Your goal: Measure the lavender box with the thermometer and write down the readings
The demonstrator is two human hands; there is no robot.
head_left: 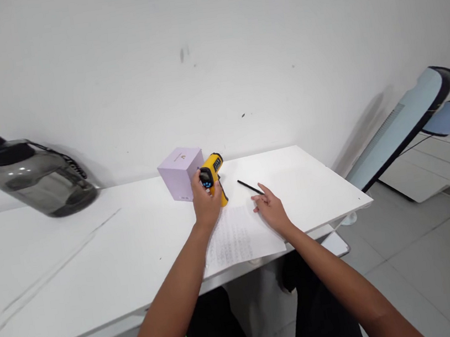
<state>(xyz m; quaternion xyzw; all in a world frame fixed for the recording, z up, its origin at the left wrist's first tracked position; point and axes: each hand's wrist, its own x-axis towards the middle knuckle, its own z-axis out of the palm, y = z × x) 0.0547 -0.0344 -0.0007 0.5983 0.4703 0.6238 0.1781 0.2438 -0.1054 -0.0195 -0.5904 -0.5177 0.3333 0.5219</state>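
My left hand [207,201] is closed around a yellow and black infrared thermometer [216,162], its dark screen and blue buttons facing me. It stands just above the table, beside a lilac box [181,173]. To the right, my right hand [271,210] rests over the paper's edge with its fingers apart. A black pen [248,186] lies on the table, and its near end reaches the gap between my right index finger and thumb. Under both wrists is a printed sheet of paper [235,239], whose text is too blurred to read.
A large grey water bottle [42,177] with a black lid and strap stands at the left of the white table [74,262]. A wall runs along the back. Past the table's right edge, a pale blue panel with a black rim [402,121] leans beside white cabinets [437,161].
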